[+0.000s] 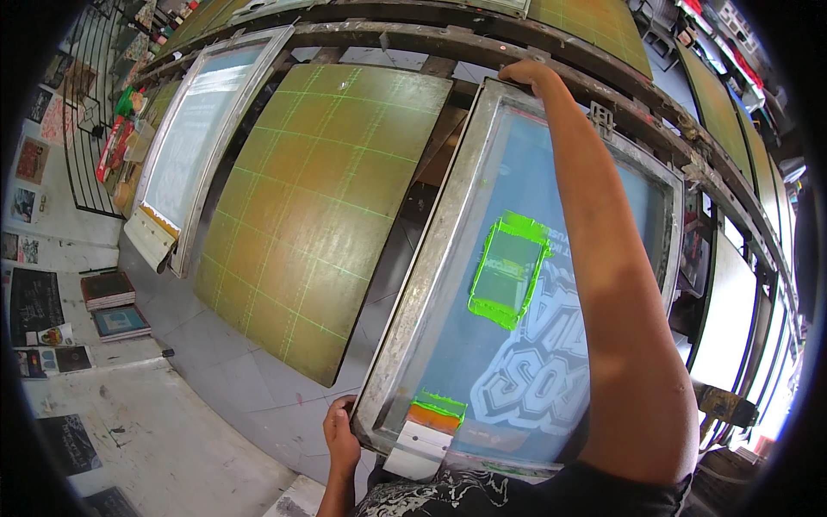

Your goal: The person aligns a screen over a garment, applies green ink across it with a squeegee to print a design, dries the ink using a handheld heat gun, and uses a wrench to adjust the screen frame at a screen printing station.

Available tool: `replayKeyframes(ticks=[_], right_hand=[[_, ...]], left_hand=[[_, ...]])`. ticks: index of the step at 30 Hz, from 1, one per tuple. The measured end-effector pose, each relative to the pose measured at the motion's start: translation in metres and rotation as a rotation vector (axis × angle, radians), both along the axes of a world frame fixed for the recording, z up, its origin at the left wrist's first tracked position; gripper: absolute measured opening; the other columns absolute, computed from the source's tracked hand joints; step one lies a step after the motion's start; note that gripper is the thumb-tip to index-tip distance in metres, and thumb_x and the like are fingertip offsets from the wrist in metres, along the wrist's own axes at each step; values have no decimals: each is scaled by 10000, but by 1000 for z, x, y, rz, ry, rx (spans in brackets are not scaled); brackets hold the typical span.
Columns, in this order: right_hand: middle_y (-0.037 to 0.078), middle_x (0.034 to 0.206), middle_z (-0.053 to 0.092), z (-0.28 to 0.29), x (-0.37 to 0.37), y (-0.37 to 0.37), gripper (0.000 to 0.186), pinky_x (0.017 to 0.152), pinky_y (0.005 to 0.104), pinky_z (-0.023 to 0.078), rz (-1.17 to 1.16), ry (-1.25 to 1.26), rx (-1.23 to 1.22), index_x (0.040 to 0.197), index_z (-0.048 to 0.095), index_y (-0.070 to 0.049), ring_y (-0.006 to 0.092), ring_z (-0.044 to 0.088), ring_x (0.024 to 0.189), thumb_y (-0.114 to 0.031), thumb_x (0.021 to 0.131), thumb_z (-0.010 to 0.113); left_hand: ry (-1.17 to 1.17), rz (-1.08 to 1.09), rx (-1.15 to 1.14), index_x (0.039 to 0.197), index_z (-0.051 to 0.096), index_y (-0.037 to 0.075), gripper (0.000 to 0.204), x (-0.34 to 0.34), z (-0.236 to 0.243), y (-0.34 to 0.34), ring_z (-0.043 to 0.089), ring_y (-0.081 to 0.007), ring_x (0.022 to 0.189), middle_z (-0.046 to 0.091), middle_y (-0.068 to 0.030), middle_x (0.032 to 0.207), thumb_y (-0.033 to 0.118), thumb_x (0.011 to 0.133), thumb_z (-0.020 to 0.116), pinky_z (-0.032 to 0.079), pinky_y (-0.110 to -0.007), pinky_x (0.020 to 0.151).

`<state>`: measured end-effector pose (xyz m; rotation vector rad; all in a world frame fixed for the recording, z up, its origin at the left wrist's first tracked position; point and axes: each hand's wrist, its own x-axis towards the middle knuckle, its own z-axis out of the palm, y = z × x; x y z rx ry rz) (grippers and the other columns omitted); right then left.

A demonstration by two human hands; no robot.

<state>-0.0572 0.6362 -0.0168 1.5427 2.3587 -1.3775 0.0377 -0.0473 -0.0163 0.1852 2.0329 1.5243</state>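
In front of me lies a screen printing frame (414, 274) with a metal border and blue mesh, tilted slightly in view. My left hand (342, 433) grips its near left corner, thumb up. Stretched across the mesh, my right arm reaches the far edge, where my right hand (525, 76) is wrapped over the far left corner. Bright green ink (522, 226) outlines a rectangle on the mesh. A squeegee (419, 448) with an orange blade and pale handle rests at the near end, green ink along its blade. Pale lettering shows in the mesh, partly behind my arm.
Left of the frame is a greenish-brown printing board (319, 207) marked with green grid lines. Beyond it leans a second screen frame (196, 138) with another squeegee (152, 239). Metal rails (413, 41) run along the far side. A white counter (155, 431) stands at lower left.
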Motion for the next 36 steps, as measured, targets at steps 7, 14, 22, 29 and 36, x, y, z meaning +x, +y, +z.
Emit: replayKeyframes(ticks=[7, 14, 22, 29, 36], right_hand=[[164, 1273, 522, 0, 6, 0, 531, 956, 408, 383, -35, 104, -7, 1153, 600, 4, 285, 481, 1157, -256, 706, 719], [164, 1250, 541, -4, 2, -4, 504, 953, 390, 379, -95, 117, 54, 1134, 612, 4, 272, 491, 1144, -267, 726, 727], [168, 1241, 545, -1, 5, -5, 536, 952, 369, 375, -36, 135, -63, 1171, 585, 3, 269, 495, 1142, -276, 733, 718], [161, 1268, 524, -7, 4, 2, 539, 970, 366, 364, -51, 145, -36, 1172, 576, 11, 263, 479, 1165, -271, 735, 715], [178, 1185, 582, -25, -3, 9, 516, 893, 379, 419, -66, 137, 118, 1104, 620, 27, 266, 549, 1057, -302, 715, 701]], left_hand=[[10, -10, -8, 1035, 548, -63, 388, -3, -2, 2, 553, -190, 895, 598, -129, 955, 260, 968, 345, 420, -315, 839], [3, 2, 24, 1020, 553, -66, 362, -3, -7, -1, 554, -164, 859, 601, -114, 923, 241, 966, 369, 430, -286, 798], [64, 6, 0, 1013, 556, -66, 362, -1, -9, -2, 560, -166, 847, 605, -112, 912, 240, 964, 369, 434, -286, 795], [8, -22, -35, 1023, 557, -60, 365, -4, -1, 3, 566, -196, 887, 609, -132, 942, 254, 955, 384, 428, -314, 831], [604, -403, -195, 1097, 555, -44, 271, -105, 82, 82, 552, -256, 1050, 594, -163, 1096, 128, 904, 475, 404, -360, 917]])
